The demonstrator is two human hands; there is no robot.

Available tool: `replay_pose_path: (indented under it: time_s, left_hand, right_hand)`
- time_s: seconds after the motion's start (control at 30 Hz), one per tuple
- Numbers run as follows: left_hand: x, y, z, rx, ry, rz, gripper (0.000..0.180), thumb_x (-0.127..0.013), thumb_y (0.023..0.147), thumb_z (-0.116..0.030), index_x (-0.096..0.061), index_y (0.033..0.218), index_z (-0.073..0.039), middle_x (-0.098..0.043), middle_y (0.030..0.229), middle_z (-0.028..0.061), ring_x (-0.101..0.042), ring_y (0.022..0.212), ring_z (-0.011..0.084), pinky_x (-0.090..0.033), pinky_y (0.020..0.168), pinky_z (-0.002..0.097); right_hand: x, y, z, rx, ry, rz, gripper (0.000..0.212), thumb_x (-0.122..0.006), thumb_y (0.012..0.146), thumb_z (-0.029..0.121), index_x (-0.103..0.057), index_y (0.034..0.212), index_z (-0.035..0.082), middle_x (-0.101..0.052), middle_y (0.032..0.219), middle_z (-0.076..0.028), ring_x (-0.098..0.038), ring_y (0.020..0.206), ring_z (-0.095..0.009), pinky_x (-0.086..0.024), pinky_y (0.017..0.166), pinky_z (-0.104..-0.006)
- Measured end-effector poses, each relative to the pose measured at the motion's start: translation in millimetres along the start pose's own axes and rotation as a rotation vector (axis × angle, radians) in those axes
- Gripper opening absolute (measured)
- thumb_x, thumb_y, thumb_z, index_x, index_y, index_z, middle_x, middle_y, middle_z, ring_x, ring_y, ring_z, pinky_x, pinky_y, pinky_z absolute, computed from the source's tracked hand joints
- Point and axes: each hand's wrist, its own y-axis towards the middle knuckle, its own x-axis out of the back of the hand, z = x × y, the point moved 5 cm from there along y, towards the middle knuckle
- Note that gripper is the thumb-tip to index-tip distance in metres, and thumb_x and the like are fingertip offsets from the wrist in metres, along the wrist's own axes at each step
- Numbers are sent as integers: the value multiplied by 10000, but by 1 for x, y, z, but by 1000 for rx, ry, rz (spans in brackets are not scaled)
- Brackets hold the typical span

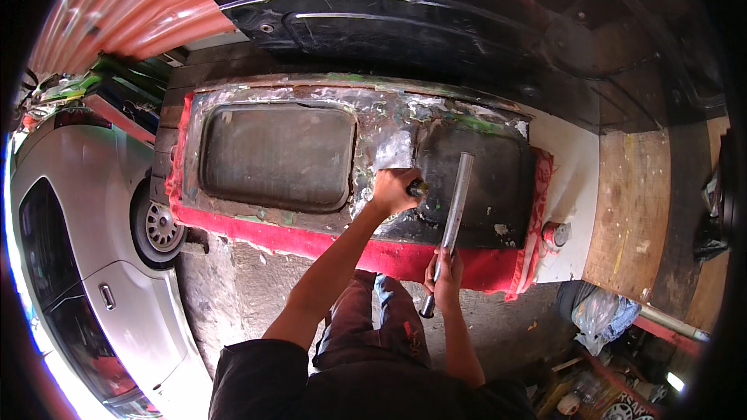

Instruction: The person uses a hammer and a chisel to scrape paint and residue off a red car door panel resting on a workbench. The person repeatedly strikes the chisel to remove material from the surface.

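My left hand (395, 193) is closed around the dark handle of a scraper (394, 149), whose broad greyish blade lies against the panel's middle strip. My right hand (445, 278) grips a long silver metal tube (459, 194) near its lower part. The tube's upper end slants over the panel's right half, and a dark piece shows below the hand. Under both tools lies a worn vehicle panel (280, 214) with two recessed rectangles. White flakes and peeling coating are scattered between the recesses and along its far edge.
Red cloth (311, 239) pads the panel's near side and ends. A small red can (555, 235) stands to the right on a white surface. Beyond is a large black vehicle body part (436, 31). A silver car (117, 264) is at left; plastic bags (599, 315) lie lower right.
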Motion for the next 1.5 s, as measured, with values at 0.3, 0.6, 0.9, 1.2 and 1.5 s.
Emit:
replay_pose_path:
  time_s: [0.3, 0.6, 0.9, 1.2, 1.5]
  left_hand:
    - [3, 5, -1, 26, 2, -38, 175, -753, 623, -213, -635, 714, -123, -645, 650, 46, -645, 588, 262, -492, 529, 377]
    - [2, 18, 3, 155, 81, -94, 215, -787, 636, -254, -662, 753, -124, -667, 650, 87, -662, 582, 282, -527, 564, 387]
    - [4, 21, 5, 223, 80, -39, 220, -776, 654, -256, -675, 781, -108, -694, 709, 103, -681, 640, 297, -542, 606, 393]
    - [-5, 18, 6, 170, 132, 43, 221, -768, 657, -262, -673, 784, -109, -694, 715, 102, -681, 650, 291, -541, 609, 394]
    - [-1, 19, 5, 201, 85, 1, 225, -771, 652, -260, -685, 800, -115, -697, 725, 99, -684, 658, 291, -545, 618, 393]
  right_hand:
    - [8, -4, -6, 6, 0, -28, 357, -456, 1021, 407, -447, 1067, 53, -424, 558, -3, -339, 343, -73, -263, 304, -244]
    - [9, 13, 46, 258, -353, -101, 153, -565, 969, 160, -473, 1014, 46, -520, 645, -24, -457, 413, -52, -353, 344, -248]
    - [-1, 45, 35, 451, -640, -233, 544, -633, 810, 52, -397, 1291, -43, -579, 932, -222, -603, 784, -338, -494, 718, -426]
    - [3, 27, 49, 210, -115, -275, 307, -519, 890, 20, -389, 1165, 51, -449, 609, -41, -404, 358, -80, -348, 300, -267]
    - [1, 43, 18, 347, -367, -281, 431, -578, 852, 61, -387, 1232, -13, -562, 815, -164, -577, 650, -291, -492, 573, -403]
